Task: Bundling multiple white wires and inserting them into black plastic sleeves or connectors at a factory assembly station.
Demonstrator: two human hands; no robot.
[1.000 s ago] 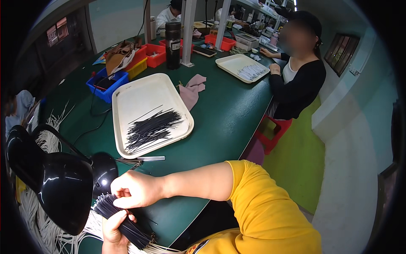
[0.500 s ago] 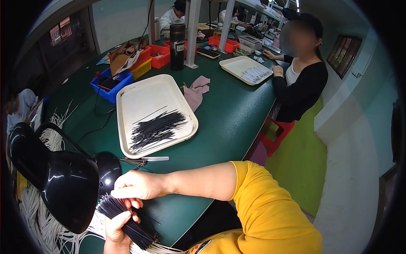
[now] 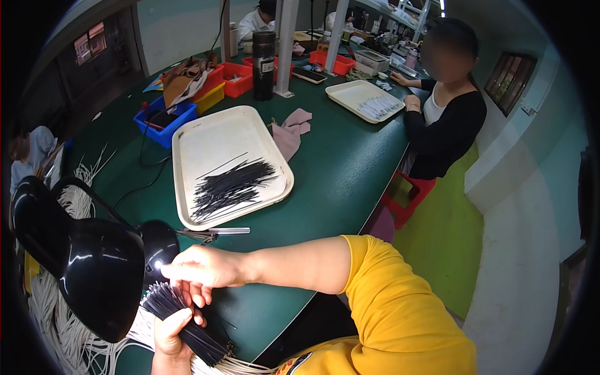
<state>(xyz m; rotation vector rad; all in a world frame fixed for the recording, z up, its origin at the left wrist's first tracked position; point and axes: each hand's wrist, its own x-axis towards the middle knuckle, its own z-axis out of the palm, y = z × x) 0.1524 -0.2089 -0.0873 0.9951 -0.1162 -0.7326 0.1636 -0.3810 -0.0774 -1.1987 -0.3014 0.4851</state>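
Observation:
A thick bundle of thin black wires (image 3: 200, 340) is gripped in my left hand (image 3: 172, 331), its tips fanned toward the lamp and white cables trailing from its lower end. My right hand (image 3: 206, 269) hovers just above those tips, fingers apart, one stretched left and the others bent down beside the bundle; I see nothing held in it. Right beside both hands stands a black desk lamp (image 3: 103, 269). Beyond them, a cream tray (image 3: 212, 134) carries a loose pile of similar black wires (image 3: 234, 184).
A metal tool (image 3: 231, 230) lies between tray and right forearm. White cables (image 3: 53, 319) heap at left. Farther back are a blue bin (image 3: 165, 134), red bins, a black flask (image 3: 263, 69) and a pink cloth (image 3: 290, 134). A co-worker (image 3: 447, 119) sits at right by another tray (image 3: 344, 94).
My right hand has risen slightly off the wire tips and its fingers have spread. My left hand and the bundle have stayed in place.

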